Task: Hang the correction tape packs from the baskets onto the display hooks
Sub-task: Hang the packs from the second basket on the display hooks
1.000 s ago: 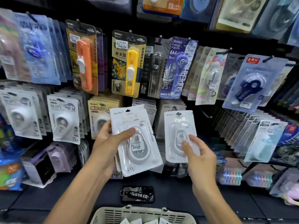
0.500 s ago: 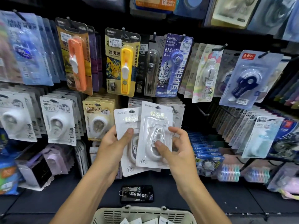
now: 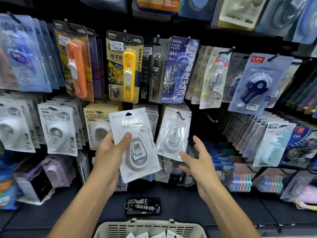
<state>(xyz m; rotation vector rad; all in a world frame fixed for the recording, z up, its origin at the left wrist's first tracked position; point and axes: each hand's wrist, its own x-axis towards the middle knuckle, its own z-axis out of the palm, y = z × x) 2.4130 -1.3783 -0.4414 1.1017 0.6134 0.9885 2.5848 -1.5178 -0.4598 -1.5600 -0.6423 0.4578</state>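
My left hand (image 3: 109, 152) grips a white correction tape pack (image 3: 135, 143) by its left edge, thumb across the front, tilted before the display. A second white pack (image 3: 173, 134) hangs blurred on a black display hook (image 3: 180, 116) in the middle row. My right hand (image 3: 197, 158) is just below and right of that pack, fingers spread and holding nothing. A beige basket (image 3: 149, 228) with more white packs sits at the bottom edge.
Rows of carded stationery hang on hooks all around: white tape packs (image 3: 56, 129) at left, an orange clip pusher (image 3: 75, 66), a yellow one (image 3: 128, 73), a blue tape pack (image 3: 257, 86) at right. A black phone with a key tag (image 3: 144, 206) lies on the shelf.
My right hand carried the second pack right from over the first one, put it on the hook and let go. My left hand kept its pack.
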